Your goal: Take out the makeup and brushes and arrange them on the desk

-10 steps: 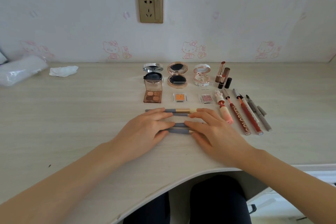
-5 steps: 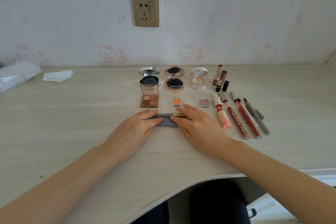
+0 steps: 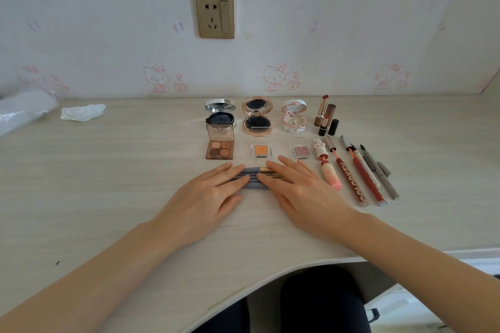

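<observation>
Fingers [image 3: 234, 174] straight, together, left hand [image 3: 207, 199] and right hand [image 3: 307, 194] flat on grey brushes [image 3: 253, 179], long axis left-right, gold ferrules [image 3: 266, 169] rightward, palette [image 3: 219, 149] just beyond, lip tubes [image 3: 351, 184] just right, desk [image 3: 108, 184] room leftward.

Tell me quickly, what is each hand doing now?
Left hand: open, pressing flat on the brushes.
Right hand: open, pressing flat on the brushes.

Pale matt wood-grain desk [image 3: 113, 192], glossy metallic compacts [image 3: 256, 116], matt grey brush handles [image 3: 250, 178], brassy socket plate [image 3: 214, 15]
</observation>
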